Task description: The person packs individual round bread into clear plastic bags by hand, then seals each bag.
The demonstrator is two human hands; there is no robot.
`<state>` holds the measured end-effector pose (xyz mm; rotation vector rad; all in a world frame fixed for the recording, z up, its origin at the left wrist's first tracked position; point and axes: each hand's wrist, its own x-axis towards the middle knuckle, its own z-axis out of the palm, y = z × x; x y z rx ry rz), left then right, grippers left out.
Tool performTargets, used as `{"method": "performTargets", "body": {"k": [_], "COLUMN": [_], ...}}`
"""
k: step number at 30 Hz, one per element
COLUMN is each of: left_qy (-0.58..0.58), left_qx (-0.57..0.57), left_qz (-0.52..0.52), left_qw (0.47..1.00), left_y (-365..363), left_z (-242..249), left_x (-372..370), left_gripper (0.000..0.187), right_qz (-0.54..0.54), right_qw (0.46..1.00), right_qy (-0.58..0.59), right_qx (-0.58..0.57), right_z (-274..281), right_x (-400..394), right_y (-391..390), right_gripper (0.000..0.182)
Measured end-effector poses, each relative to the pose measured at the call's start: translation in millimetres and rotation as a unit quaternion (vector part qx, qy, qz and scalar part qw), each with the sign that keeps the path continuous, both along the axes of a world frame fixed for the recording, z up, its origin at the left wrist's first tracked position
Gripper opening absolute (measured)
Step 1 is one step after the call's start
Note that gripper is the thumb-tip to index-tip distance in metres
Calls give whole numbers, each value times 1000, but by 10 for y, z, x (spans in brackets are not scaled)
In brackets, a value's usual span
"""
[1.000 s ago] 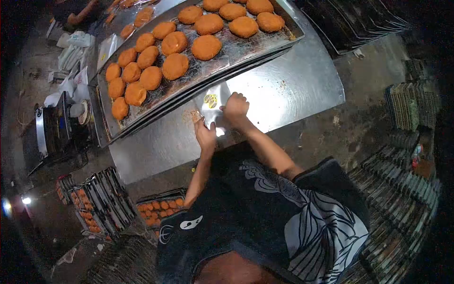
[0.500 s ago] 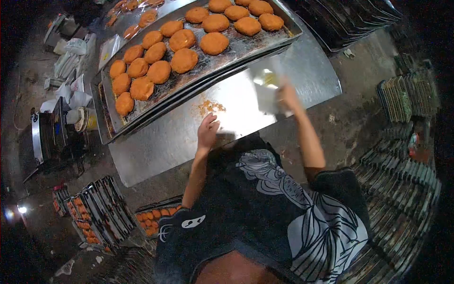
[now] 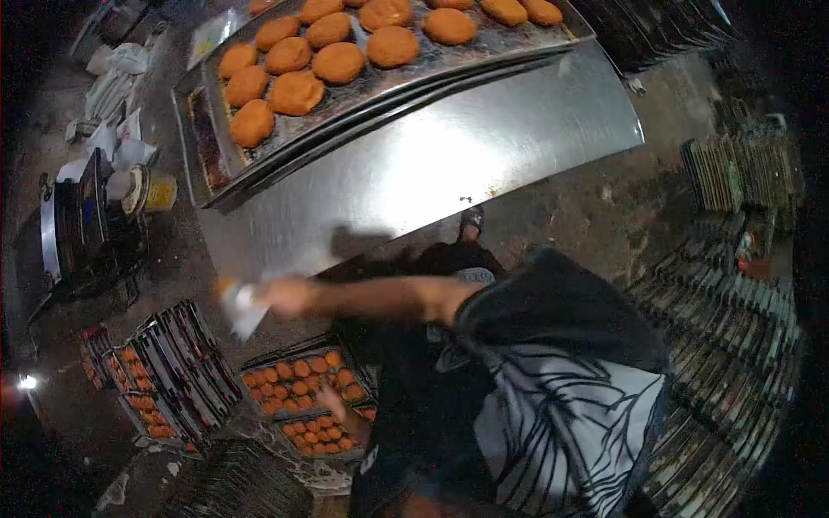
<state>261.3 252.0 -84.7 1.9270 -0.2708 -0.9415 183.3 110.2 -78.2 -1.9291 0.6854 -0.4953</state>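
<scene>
Counter [image 3: 553, 129], in the head view, bears a big tray [image 3: 466, 59] of browned rounds [image 3: 393, 47] along its far edge. Our right hand [image 3: 291, 296] reaches across the body, gripping a pale flat object [image 3: 248, 318], badly blurred, out by the near left corner. Our left hand [image 3: 330, 399] is over the lower trays [image 3: 294, 415], fingers loosely spread, holding nothing we can make out; whether it touches the small rounds [image 3: 301, 369], we cannot tell. To handle this well, we would keep the grip firm, the wrist steady, and the object clear of both corner and food.
</scene>
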Motion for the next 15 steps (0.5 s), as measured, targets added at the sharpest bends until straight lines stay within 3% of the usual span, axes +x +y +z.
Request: {"method": "performTargets", "body": {"k": [1, 3, 4, 5, 7, 9, 10, 11, 12, 13, 14, 15], "left_qy": [-12, -38, -45, -49, -60, -79, -89, -98, -105, -112, -121, -131], "left_qx": [-2, 12, 14, 15, 19, 18, 16, 13, 11, 9, 5, 0], "left_qz": [11, 27, 32, 35, 34, 26, 19, 12, 5, 0, -3, -5], "left_qw": [1000, 999, 998, 998, 997, 996, 996, 995, 994, 994, 993, 991], "left_y": [114, 601, 654, 683, 710, 663, 596, 519, 449, 400, 337, 282], "left_z": [110, -119, -155, -212, -322, -373, -401, -442, -485, -524, -554, -576], "left_x": [32, 463, 491, 487, 497, 583, 626, 649, 647, 635, 632, 640], "left_gripper": [40, 41, 41, 41, 41, 42, 42, 42, 42, 42, 43, 43], "right_qz": [-24, 51, 52, 35, -14, -138, -251, -389, -473, -620, -679, -751], "right_qw": [979, 998, 998, 987, 873, 753, 914, 919, 878, 784, 710, 632], "right_qy": [-131, -8, -4, -69, -196, -363, -288, 27, 79, 18, 86, -191], "right_qx": [-153, -29, -25, 138, 446, 532, 135, 57, -11, -19, -162, 1], "right_z": [20, 886, 944, 971, 935, 410, 311, 227, 510, 579, 689, 855], "right_x": [281, 227, 92, -143, -728, -1454, -2057, -2686, -3340, -3929, -4353, -4649], "right_y": [234, 288, 285, 232, 114, 95, 142, 180, 304, 434, 579, 698], "right_gripper": [34, 38, 38, 40, 46, 43, 40, 34, 33, 34, 33, 30]}}
